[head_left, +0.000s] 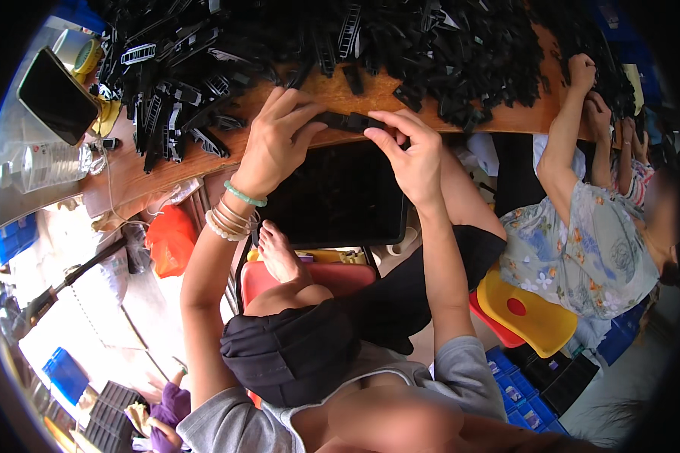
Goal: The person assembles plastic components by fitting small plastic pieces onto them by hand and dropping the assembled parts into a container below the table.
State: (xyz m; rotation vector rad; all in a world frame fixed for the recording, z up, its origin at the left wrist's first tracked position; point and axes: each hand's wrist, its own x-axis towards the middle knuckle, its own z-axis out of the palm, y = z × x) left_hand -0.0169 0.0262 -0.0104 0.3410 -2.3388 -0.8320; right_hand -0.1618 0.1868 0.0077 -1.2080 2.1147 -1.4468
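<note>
I held a small black plastic strip between my two hands, just above the middle of the frame. Its long side ran left to right, a little tilted, along the edge of the wooden table. My left hand had its fingers closed on the left end of the strip, and my right hand pinched the right end with thumb and fingertips. Both hands were right on it, so neither was nearer. A dark flat tray lay just below my hands, over my lap. A big pile of black plastic parts covered the table across the top of the frame, just past the strip. At the upper left were a dark phone, a clear water bottle and a yellow tape roll. At the right of the frame another person in a flowery shirt reached up to the same pile. Blue crates stood on the floor at the lower left.
</note>
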